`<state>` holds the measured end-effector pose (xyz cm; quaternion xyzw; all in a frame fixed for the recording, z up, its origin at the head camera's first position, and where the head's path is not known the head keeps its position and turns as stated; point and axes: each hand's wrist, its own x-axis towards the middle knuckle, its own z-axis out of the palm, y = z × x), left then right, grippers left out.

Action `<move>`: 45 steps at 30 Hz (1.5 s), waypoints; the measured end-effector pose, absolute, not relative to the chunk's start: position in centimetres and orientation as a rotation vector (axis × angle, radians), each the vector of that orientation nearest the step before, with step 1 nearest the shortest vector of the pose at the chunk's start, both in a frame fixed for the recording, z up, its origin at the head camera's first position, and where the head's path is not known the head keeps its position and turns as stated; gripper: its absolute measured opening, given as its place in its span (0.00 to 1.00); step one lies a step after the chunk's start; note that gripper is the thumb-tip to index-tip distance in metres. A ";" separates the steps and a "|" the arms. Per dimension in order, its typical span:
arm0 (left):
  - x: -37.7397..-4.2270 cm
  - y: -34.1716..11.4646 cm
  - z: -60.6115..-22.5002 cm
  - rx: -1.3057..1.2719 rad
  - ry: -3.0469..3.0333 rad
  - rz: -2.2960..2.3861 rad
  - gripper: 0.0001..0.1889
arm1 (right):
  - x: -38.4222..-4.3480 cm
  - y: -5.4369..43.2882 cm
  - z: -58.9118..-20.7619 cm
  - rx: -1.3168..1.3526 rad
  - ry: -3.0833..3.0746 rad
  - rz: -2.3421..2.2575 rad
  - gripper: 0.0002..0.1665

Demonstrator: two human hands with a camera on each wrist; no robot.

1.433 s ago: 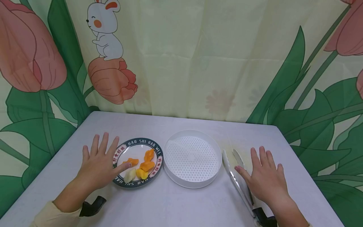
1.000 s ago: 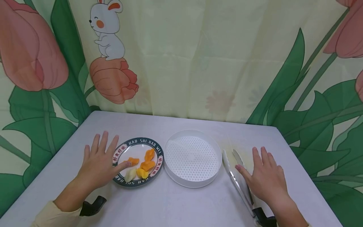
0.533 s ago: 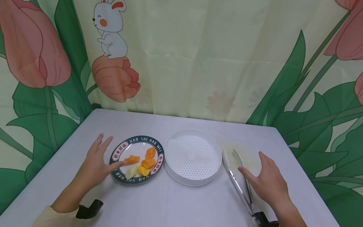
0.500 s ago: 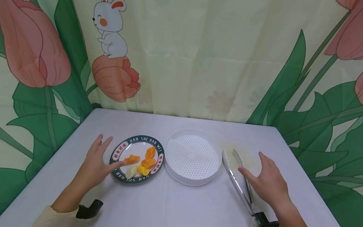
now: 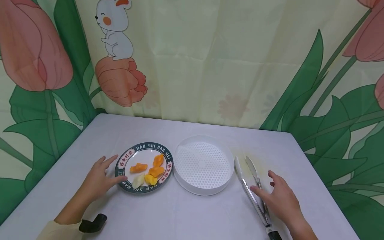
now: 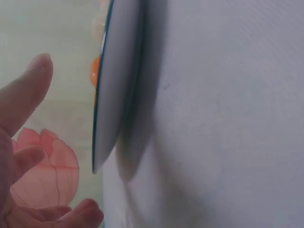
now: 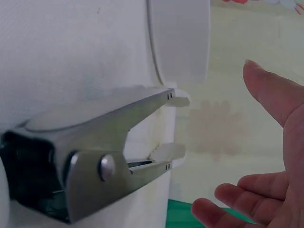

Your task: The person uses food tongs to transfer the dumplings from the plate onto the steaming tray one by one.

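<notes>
My left hand (image 5: 97,180) hovers by the left rim of a round plate (image 5: 144,156) with a dark patterned border, its thumb near the rim. In the left wrist view the thumb and fingers (image 6: 28,90) are spread apart beside the plate's edge (image 6: 116,80). Small orange pieces (image 5: 138,167), a yellow piece (image 5: 150,179) and a pale piece (image 5: 138,181) lie on the plate; I cannot tell their kind. My right hand (image 5: 283,200) hangs above metal tongs (image 7: 90,190) with pale tips, holding nothing, thumb and fingers apart. The tongs lie spread on the table.
A white round tray (image 5: 204,165) with a perforated base stands between the plate and the tongs. All lie on a white-covered table (image 5: 192,216). Behind it hangs a curtain (image 5: 192,66) printed with tulips and a rabbit.
Both hands were spread flat; now their fingers are bent more. Each has drawn back slightly toward me, the left off the plate's middle toward its rim. Plate, tray and tongs stay in place.
</notes>
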<state>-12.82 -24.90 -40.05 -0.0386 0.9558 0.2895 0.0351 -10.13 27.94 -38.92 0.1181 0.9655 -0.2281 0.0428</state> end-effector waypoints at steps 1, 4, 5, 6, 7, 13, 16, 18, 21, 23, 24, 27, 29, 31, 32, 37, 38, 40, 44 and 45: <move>-12.8 -24.9 -40.2 -0.122 2.922 0.902 0.53 | -10.2 27.9 -39.1 0.367 2.945 -0.696 0.69; -12.8 -24.9 -40.7 -0.131 2.878 0.950 0.52 | -10.3 27.9 -39.5 0.373 2.928 -0.690 0.70; -12.8 -24.9 -40.9 -0.141 2.860 0.971 0.52 | -10.3 27.9 -39.7 0.370 2.927 -0.687 0.70; -12.8 -24.9 -41.0 -0.154 2.841 0.986 0.53 | -10.3 27.8 -39.8 0.369 2.926 -0.685 0.70; -12.8 -24.9 -41.2 -0.169 2.822 1.003 0.53 | -10.3 27.8 -40.0 0.369 2.924 -0.684 0.69; -12.8 -25.0 -41.8 -0.222 2.767 1.080 0.49 | -10.4 27.3 -40.8 0.375 2.910 -0.682 0.69; -12.9 -25.1 -42.1 -0.211 2.771 1.098 0.47 | -10.4 27.1 -41.1 0.368 2.905 -0.694 0.69; -12.9 -25.1 -42.2 -0.198 2.780 1.097 0.46 | -10.4 27.0 -41.3 0.358 2.905 -0.696 0.69; -12.9 -25.2 -42.3 -0.192 2.779 1.100 0.45 | -10.4 26.9 -41.5 0.350 2.903 -0.700 0.69; -13.0 -25.2 -42.4 -0.199 2.775 1.103 0.45 | -10.4 26.8 -41.5 0.343 2.908 -0.697 0.68; -13.0 -25.3 -42.4 -0.204 2.770 1.106 0.45 | -10.4 26.7 -41.5 0.339 2.909 -0.699 0.68; -13.0 -25.3 -42.4 -0.211 2.765 1.108 0.45 | -10.4 26.7 -41.6 0.323 2.921 -0.699 0.67; -13.0 -25.3 -42.5 -0.215 2.762 1.109 0.45 | -10.4 26.7 -41.6 0.310 2.929 -0.699 0.65; -13.0 -25.3 -42.5 -0.219 2.758 1.106 0.44 | -10.4 26.7 -41.7 0.307 2.933 -0.691 0.64; -13.0 -25.3 -42.5 -0.220 2.756 1.105 0.44 | -10.4 26.7 -41.7 0.306 2.933 -0.685 0.64; -13.1 -25.4 -42.4 -0.233 2.742 1.098 0.45 | -10.5 26.7 -41.7 0.314 2.930 -0.651 0.60; -13.1 -25.4 -42.4 -0.235 2.739 1.100 0.45 | -10.5 26.7 -41.6 0.314 2.930 -0.645 0.59; -13.1 -25.4 -42.5 -0.238 2.734 1.104 0.45 | -10.5 26.7 -41.6 0.310 2.935 -0.626 0.57; -13.0 -25.4 -42.5 -0.236 2.727 1.113 0.46 | -10.4 26.7 -41.3 0.311 2.947 -0.595 0.51; -13.0 -25.4 -42.5 -0.236 2.727 1.112 0.46 | -10.4 26.6 -41.3 0.325 2.946 -0.593 0.51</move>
